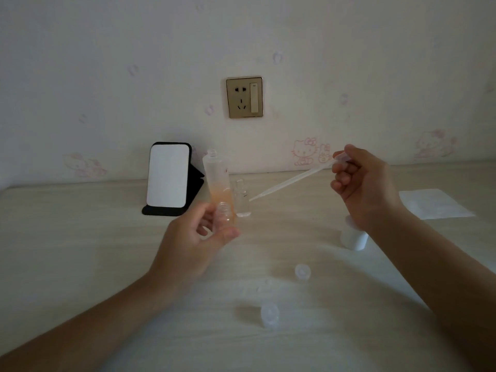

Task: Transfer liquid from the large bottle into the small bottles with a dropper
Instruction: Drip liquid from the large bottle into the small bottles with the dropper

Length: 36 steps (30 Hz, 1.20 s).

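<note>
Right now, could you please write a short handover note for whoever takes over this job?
Left hand grips a small clear uncapped bottle in front of the tall frosted bottle holding orange liquid.
Right hand holds the clear plastic dropper by its bulb; its tip hangs beside a second small clear bottle standing on the beige table.
Done: all bottles open; translucent caps lie on the table.
Left: standing bottle looks colourless, held one unclear; fill both, then cap.

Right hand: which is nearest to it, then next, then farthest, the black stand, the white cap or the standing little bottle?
From the right hand:
1. White cap, just under its wrist.
2. Little bottle, standing to its left.
3. Black stand, farther left, by the wall.
</note>
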Each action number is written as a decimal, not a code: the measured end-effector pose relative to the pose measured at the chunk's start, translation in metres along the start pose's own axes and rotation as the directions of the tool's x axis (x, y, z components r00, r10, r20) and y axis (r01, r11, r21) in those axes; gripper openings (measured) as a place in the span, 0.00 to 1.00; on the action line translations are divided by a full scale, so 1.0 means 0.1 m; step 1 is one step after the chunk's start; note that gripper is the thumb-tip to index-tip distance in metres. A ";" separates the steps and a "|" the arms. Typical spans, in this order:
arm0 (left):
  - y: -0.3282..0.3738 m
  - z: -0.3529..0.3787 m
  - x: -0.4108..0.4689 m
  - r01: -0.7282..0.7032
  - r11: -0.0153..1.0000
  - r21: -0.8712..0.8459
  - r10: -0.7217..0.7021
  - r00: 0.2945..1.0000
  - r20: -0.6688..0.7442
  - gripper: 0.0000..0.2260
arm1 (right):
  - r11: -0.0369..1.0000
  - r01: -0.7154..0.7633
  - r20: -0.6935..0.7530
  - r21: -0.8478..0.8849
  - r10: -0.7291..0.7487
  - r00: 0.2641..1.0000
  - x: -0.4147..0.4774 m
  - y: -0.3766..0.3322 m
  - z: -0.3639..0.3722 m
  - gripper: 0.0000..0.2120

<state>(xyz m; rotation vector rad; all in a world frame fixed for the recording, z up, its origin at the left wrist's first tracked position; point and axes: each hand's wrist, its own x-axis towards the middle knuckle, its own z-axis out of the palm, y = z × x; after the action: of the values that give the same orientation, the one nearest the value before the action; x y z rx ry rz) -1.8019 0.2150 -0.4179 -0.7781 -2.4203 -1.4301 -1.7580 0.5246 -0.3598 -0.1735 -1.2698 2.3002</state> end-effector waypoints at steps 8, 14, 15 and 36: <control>-0.04 0.11 0.05 -0.042 0.999 0.017 0.042 0.999 -0.006 0.20 | 1.000 0.014 0.000 -0.021 -0.014 1.000 0.00 0.01 0.01 0.13; -0.01 0.11 0.02 -0.058 0.998 0.035 0.058 0.998 -0.006 0.21 | 0.999 0.020 0.007 -0.049 -0.019 1.000 -0.03 0.02 0.03 0.14; 0.00 0.11 0.02 -0.058 0.997 0.042 0.059 0.998 -0.003 0.22 | 0.998 0.020 0.008 -0.054 -0.020 1.000 -0.03 0.02 0.04 0.14; -0.03 0.14 -0.01 -0.135 0.980 0.146 0.130 0.991 0.040 0.23 | 0.986 0.064 0.167 -0.154 -0.038 0.985 -0.07 0.12 0.04 0.16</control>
<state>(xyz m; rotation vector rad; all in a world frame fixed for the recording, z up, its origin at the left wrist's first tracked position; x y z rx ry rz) -1.8014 0.2255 -0.4272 -0.9118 -2.4133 -1.1828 -1.7579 0.5127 -0.3682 -0.0048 -1.5233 2.2064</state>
